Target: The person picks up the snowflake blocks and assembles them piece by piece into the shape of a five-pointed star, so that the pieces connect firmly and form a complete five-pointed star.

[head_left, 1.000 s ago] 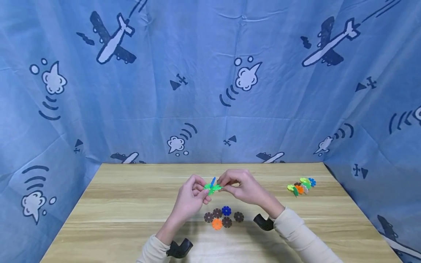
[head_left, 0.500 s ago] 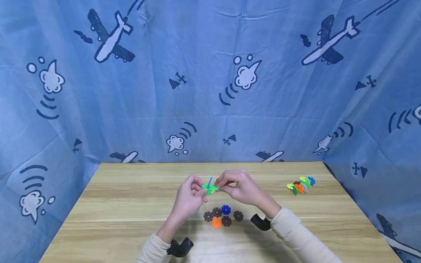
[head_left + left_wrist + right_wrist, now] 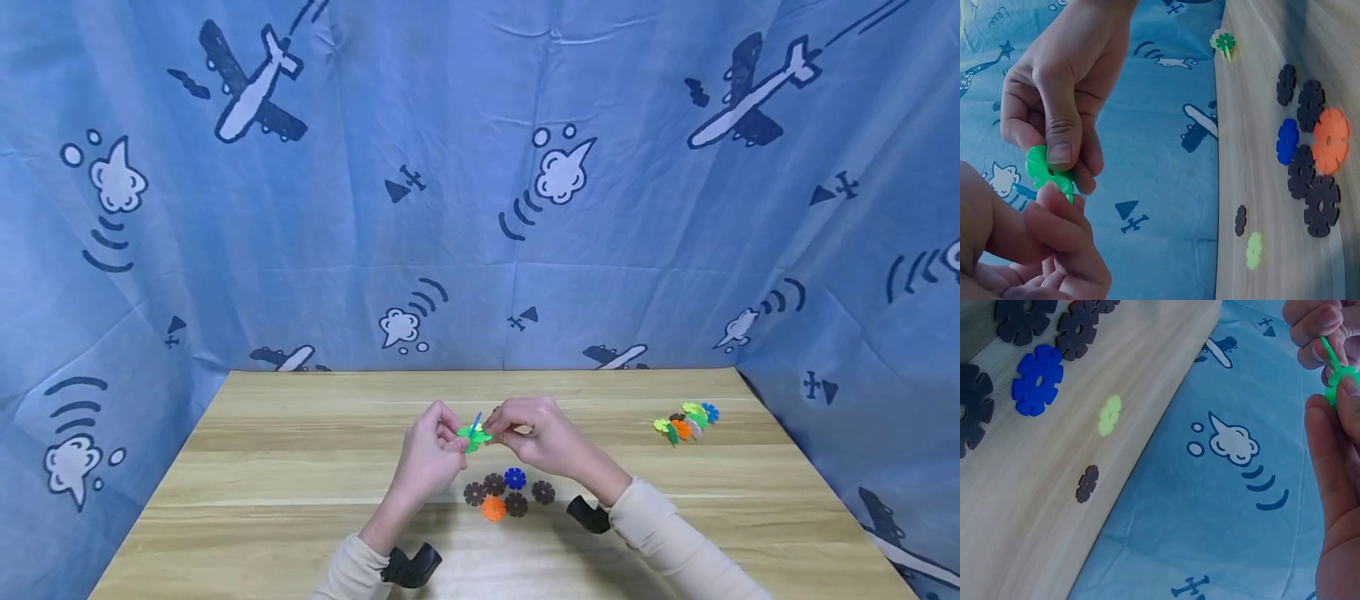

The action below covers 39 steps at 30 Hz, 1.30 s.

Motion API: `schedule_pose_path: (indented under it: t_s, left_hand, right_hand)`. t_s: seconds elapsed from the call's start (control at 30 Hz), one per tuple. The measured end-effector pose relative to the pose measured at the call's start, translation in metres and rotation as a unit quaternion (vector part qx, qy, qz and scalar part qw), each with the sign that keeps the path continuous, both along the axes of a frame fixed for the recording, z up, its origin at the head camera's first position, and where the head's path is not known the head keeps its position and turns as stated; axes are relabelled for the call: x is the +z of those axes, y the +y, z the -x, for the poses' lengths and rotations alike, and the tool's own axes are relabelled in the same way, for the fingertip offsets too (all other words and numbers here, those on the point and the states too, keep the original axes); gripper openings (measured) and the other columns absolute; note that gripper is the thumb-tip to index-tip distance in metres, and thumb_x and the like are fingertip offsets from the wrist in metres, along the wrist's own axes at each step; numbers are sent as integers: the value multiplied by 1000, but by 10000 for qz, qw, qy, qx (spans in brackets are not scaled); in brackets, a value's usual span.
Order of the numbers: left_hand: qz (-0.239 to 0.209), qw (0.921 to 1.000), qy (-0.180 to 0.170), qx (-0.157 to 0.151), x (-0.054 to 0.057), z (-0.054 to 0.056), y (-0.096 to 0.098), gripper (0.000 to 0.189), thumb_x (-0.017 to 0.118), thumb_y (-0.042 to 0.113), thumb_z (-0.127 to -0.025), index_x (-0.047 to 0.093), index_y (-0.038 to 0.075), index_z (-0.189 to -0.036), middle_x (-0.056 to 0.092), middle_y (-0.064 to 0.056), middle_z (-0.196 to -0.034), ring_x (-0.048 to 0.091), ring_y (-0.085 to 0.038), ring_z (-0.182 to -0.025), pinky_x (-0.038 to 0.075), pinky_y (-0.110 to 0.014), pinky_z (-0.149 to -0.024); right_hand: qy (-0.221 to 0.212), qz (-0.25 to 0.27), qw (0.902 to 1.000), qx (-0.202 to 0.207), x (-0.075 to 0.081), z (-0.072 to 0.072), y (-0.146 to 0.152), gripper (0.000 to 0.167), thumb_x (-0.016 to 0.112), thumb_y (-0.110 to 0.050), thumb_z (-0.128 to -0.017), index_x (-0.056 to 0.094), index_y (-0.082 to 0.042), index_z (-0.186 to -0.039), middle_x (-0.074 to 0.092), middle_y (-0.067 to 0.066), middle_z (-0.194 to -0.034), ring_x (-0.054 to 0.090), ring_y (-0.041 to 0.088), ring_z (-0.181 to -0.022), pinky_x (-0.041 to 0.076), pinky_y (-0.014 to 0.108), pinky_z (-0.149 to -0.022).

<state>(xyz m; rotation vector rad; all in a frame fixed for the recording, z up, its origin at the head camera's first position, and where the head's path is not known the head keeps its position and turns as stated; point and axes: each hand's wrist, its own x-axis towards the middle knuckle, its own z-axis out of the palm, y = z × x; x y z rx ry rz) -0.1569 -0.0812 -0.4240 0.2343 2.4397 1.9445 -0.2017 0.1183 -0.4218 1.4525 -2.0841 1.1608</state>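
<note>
Above the table, in the head view, the left hand and right hand meet around a small joined group of green snowflake discs. A blue disc, seen edge-on, sticks up from the group. The left hand pinches the near side of the group; its fingers show in the left wrist view. There, the right hand's thumb lies on the face of a green disc. In the right wrist view, a thin green disc edge shows by the left fingers, and the right thumb and fingers pinch the green piece.
Below the hands lie several brown discs, an orange disc and a dark blue disc. A yellow-green disc and a small brown disc lie near the table's far edge. A multicoloured joined cluster sits at the right.
Both hands keep hold of the green discs. The group has shifted slightly left, and the right hand has moved left and a little lower. The loose discs stay put on the table.
</note>
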Motion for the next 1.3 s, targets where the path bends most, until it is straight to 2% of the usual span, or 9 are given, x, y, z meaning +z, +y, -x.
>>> schedule_pose_path:
  t_s: [0.17, 0.43, 0.57, 0.7, 0.8, 0.97, 1.07, 1.13, 1.3]
  left_hand:
    - [-138, 9999, 45, -87, -1, 0, -2, 17, 61, -13, -89, 53, -2, -98, 59, -9, -73, 64, -17, -60, 51, -23, -54]
    - [-398, 9990, 22, -190, 0, 0, -2, 14, 65, -2, -95, 55, -2, -105, 65, -16, -87, 67, -18, -69, 56, -24, -59]
    - [-546, 9983, 11, -205, 2, 0, -1, 17, 66, 2, -96, 56, -2, -109, 67, -16, -91, 69, -22, -74, 61, -31, -64]
    - [-682, 9973, 81, -268, 2, 0, 1, 20, 67, 4, -96, 58, -3, -112, 71, -19, -95, 72, -29, -79, 61, -29, -66]
    - [-582, 9971, 338, -353, 1, 1, 2, 22, 67, 4, -96, 60, -3, -115, 72, -20, -100, 72, -35, -86, 60, -23, -68]
    - [90, 9958, 835, -365, -5, 1, 4, 21, 67, 4, -95, 64, -2, -115, 72, -19, -103, 71, -26, -89, 58, -19, -76]
    - [466, 9937, 971, -318, -9, 0, 4, 17, 67, 1, -92, 67, 0, -109, 71, -15, -97, 68, -19, -87, 58, -19, -76]
    - [659, 9922, 1008, -324, -11, -1, 3, 14, 67, 1, -91, 68, 1, -106, 71, -11, -94, 67, -16, -85, 57, -19, -75]
    - [1219, 9879, 878, -394, -18, 0, 1, 11, 69, 3, -90, 68, 2, -101, 69, -4, -87, 63, -11, -78, 55, -20, -72]
  right_hand:
    - [37, -130, 9999, -103, 3, -1, 1, 23, 74, 19, -76, 72, -2, -85, 77, 10, -87, 76, 20, -79, 59, 17, -73]
    - [353, -523, 9969, -479, 7, -1, 7, 23, 79, 9, -78, 70, -8, -90, 76, 5, -92, 72, 13, -79, 58, 15, -72]
    - [474, -666, 9943, -684, 10, -2, 11, 20, 81, 3, -79, 72, -9, -93, 74, 3, -93, 69, 9, -78, 57, 15, -70]
    - [749, -667, 9916, -822, 13, -1, 16, 20, 83, 0, -78, 74, -10, -93, 74, 2, -93, 70, 9, -79, 56, 13, -67]
    - [788, -559, 9914, -881, 15, 1, 22, 20, 83, 2, -77, 75, -9, -91, 74, 3, -92, 69, 9, -77, 53, 11, -63]
    - [455, -333, 9894, -1339, 14, 7, 46, 21, 83, 4, -76, 76, -10, -90, 72, -1, -86, 62, 3, -69, 50, 11, -57]
    - [203, -289, 9817, -1872, 12, 13, 69, 19, 84, 2, -76, 76, -11, -88, 69, -5, -78, 56, 1, -64, 49, 16, -53]
    - [-18, -377, 9717, -2331, 11, 15, 85, 15, 84, -1, -78, 77, -12, -87, 68, -7, -75, 54, 0, -61, 48, 19, -51]
    - [-904, -957, 9323, -3369, 9, 20, 123, 4, 80, -12, -87, 78, -12, -90, 72, -4, -77, 60, 3, -64, 50, 23, -54]
